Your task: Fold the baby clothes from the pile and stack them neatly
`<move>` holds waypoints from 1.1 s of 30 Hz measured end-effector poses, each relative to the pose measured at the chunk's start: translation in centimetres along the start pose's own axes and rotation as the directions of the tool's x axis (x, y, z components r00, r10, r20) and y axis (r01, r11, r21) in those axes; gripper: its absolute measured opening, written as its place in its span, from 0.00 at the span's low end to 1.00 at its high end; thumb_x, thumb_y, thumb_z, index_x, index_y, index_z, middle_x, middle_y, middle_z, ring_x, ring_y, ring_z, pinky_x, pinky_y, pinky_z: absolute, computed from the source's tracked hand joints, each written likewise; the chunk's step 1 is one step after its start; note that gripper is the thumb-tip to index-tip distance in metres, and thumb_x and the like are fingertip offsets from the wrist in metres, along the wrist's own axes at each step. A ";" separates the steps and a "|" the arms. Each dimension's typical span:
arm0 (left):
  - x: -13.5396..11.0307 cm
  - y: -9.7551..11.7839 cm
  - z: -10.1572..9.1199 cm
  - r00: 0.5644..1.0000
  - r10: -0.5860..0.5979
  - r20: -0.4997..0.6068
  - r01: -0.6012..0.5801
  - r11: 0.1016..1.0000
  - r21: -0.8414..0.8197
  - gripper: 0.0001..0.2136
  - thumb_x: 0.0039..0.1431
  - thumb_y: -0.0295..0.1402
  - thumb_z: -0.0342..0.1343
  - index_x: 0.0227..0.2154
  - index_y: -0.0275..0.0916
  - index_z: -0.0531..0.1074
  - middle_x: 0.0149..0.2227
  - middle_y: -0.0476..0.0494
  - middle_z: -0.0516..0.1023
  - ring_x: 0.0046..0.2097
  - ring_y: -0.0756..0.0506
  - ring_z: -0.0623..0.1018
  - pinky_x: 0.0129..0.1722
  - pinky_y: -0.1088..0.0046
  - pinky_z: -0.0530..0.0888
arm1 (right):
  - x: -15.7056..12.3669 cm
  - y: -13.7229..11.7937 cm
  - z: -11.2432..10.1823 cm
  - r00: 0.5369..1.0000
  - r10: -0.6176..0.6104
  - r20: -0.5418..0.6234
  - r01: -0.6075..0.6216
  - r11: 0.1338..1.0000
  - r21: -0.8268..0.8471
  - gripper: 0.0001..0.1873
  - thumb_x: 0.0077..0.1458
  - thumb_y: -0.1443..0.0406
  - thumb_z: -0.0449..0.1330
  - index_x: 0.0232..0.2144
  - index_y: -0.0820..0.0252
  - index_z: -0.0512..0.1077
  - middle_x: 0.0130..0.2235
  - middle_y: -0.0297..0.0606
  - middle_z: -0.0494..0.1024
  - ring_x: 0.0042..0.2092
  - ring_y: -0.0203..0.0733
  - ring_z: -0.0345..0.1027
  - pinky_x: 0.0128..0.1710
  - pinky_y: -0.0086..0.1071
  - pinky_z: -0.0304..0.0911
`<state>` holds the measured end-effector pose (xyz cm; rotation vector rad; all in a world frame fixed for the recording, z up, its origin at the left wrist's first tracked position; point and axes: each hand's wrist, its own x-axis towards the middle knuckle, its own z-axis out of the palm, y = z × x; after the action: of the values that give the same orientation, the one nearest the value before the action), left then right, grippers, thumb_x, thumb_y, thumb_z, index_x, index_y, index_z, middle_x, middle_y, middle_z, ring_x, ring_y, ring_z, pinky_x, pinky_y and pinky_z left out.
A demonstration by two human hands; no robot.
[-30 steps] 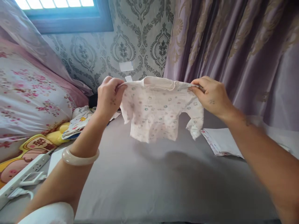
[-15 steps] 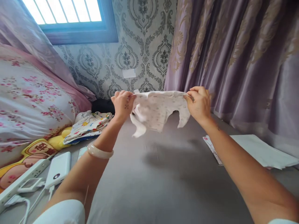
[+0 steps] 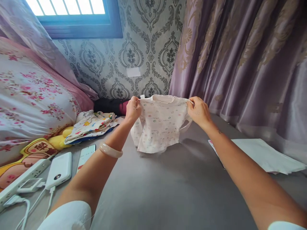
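Observation:
A small white shirt [image 3: 161, 124] with a faint print hangs upright between my two hands, its neckline on top and its lower edge close to the grey sheet [image 3: 153, 188]. My left hand [image 3: 133, 108] pinches its left shoulder, near a small white tag. At the opposite shoulder, my right hand [image 3: 198, 109] has the fabric between thumb and fingers. The sleeves dangle at both sides, partly behind the body of the shirt. A pale bangle [image 3: 111, 150] circles my left wrist.
Folded patterned clothes [image 3: 93, 126] lie at left, by a yellow plush [image 3: 62, 137]. Nearer are a phone [image 3: 85, 156], a white power bank [image 3: 59, 171] and a power strip [image 3: 26, 179] with cables. White folded cloth [image 3: 266, 155] lies at right. Purple curtains [image 3: 230, 57] hang behind.
The shirt, earlier swung up and blurred, now hangs down with its front spread out. My hands have come slightly closer together, and the phone shows more fully.

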<state>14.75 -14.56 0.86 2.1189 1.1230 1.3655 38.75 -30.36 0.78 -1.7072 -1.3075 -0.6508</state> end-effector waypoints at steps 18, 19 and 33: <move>-4.4 3.0 -11.6 0.939 0.345 0.011 -0.344 0.938 -0.035 0.13 0.61 0.44 0.56 0.41 0.41 0.77 0.29 0.52 0.74 0.27 0.52 0.68 0.26 0.75 0.66 | -1.6 -3.8 -9.5 0.997 -0.082 -0.010 0.083 0.994 0.066 0.14 0.62 0.54 0.55 0.40 0.54 0.74 0.33 0.36 0.75 0.31 0.40 0.66 0.34 0.36 0.62; -3.7 2.8 -11.5 0.947 0.315 0.057 -0.309 0.946 -0.095 0.14 0.60 0.44 0.57 0.40 0.40 0.77 0.28 0.52 0.73 0.26 0.53 0.67 0.25 0.76 0.64 | -1.1 -3.6 -9.3 0.998 -0.058 0.028 0.055 0.994 0.093 0.14 0.61 0.54 0.55 0.40 0.54 0.74 0.31 0.35 0.75 0.29 0.39 0.64 0.31 0.34 0.60; -7.5 -13.7 6.7 0.859 -0.127 0.496 -0.167 0.846 0.506 0.15 0.68 0.38 0.42 0.48 0.46 0.71 0.47 0.43 0.78 0.46 0.44 0.77 0.37 0.74 0.67 | -11.3 4.4 9.5 0.744 0.281 0.607 -0.074 0.937 -0.342 0.15 0.67 0.63 0.44 0.46 0.58 0.69 0.50 0.45 0.73 0.46 0.45 0.69 0.40 0.34 0.60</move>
<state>13.36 -11.47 -15.77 2.6583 1.3418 0.4222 38.48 -28.01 -14.46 -2.4169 -1.5241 -0.1196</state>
